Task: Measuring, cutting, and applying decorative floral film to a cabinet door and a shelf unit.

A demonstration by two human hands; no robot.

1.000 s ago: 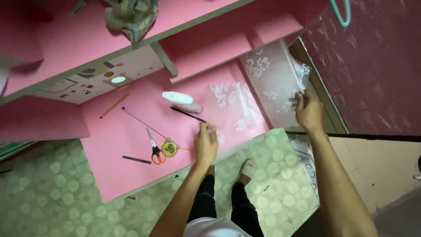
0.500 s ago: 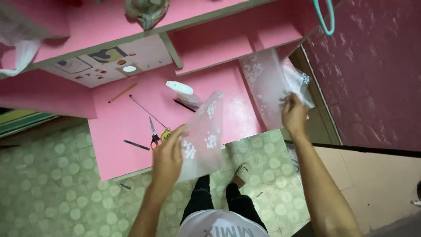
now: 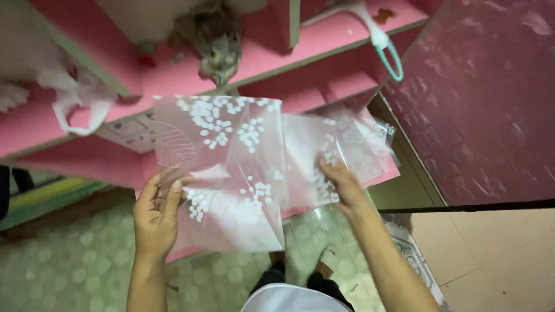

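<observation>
Soft, even indoor light, faint shadows, slight motion blur throughout.

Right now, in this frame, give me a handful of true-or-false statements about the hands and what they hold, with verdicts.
1. The left hand holds a translucent plastic sheet printed with white blossoms. True.
2. The right hand hangs free and touches nothing. False: its fingers rest on a second translucent patterned sheet, beside the first.
3. A white-and-teal handled tool lies on the pink shelf above the sheets. True.
4. The blossom sheet lies flat on the green patterned floor. False: it is lifted in front of the pink furniture.
5. A white plastic bag sits at the upper left. True.
</observation>
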